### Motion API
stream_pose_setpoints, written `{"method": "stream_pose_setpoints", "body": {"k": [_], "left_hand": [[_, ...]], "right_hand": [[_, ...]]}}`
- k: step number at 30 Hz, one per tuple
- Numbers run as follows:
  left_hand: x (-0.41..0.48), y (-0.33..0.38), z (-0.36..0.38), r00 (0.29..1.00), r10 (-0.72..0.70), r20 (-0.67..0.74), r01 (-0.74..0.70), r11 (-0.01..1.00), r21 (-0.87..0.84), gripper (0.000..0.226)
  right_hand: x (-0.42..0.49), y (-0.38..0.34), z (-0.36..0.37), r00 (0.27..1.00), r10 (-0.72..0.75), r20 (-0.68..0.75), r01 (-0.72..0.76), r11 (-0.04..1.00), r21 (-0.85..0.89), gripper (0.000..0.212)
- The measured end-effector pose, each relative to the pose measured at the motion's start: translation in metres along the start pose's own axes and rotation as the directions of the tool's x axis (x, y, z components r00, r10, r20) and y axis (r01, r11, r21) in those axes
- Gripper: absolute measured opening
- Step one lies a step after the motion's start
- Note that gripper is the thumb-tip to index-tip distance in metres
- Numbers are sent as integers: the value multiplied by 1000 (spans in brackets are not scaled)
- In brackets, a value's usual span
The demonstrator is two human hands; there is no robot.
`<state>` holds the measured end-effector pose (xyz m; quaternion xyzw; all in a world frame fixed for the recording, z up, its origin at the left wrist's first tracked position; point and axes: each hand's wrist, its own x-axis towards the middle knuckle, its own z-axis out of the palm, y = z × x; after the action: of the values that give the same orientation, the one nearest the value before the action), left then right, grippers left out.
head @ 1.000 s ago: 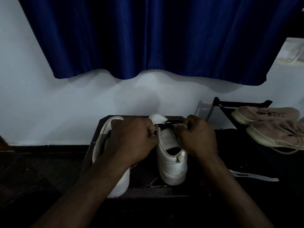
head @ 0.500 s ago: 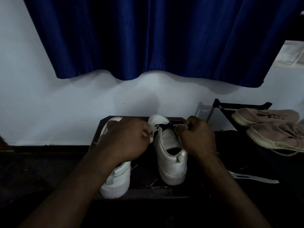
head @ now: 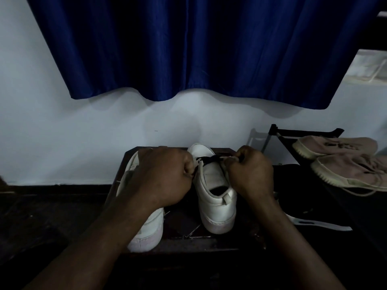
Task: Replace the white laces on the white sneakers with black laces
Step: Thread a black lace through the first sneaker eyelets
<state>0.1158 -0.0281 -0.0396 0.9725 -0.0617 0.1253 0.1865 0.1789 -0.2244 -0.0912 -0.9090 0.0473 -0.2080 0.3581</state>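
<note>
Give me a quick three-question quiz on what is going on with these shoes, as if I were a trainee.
1. True or false: the black lace runs across the sneaker between the hands, near its toe.
2. What does the right hand pinch? A) an end of the black lace B) a pair of scissors C) a sock
3. Fill the gap: the left hand partly hides the other white sneaker, so ___ white sneakers stand on the dark surface.

Key: 1 true; 2 A; 3 two.
</note>
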Motion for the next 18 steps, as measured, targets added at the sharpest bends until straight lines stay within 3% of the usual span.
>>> {"method": "stream_pose_setpoints", "body": {"k": [4,6,9,15,18], "left_hand": [[-7,-10,-7,958,13,285,-57,987,147,10],[-9,-11,-6,943,4,332,-83,971,225,12],[-9,-9,-1,970,7,245,-61,975,215,12],[1,0,8,998,-21,-61,23,999,35,16],[8,7,14,997,-62,-49,61,998,-14,14]], "right_hand": [[4,3,-1,997,65,-34,-64,997,41,18],[6,3,-2,998,60,-13,-60,997,52,19],[6,3,-4,999,29,30,-30,998,52,20],[4,3,-3,999,5,47,-9,995,99,23],[4,4,-2,997,2,71,-10,992,123,15]]}}
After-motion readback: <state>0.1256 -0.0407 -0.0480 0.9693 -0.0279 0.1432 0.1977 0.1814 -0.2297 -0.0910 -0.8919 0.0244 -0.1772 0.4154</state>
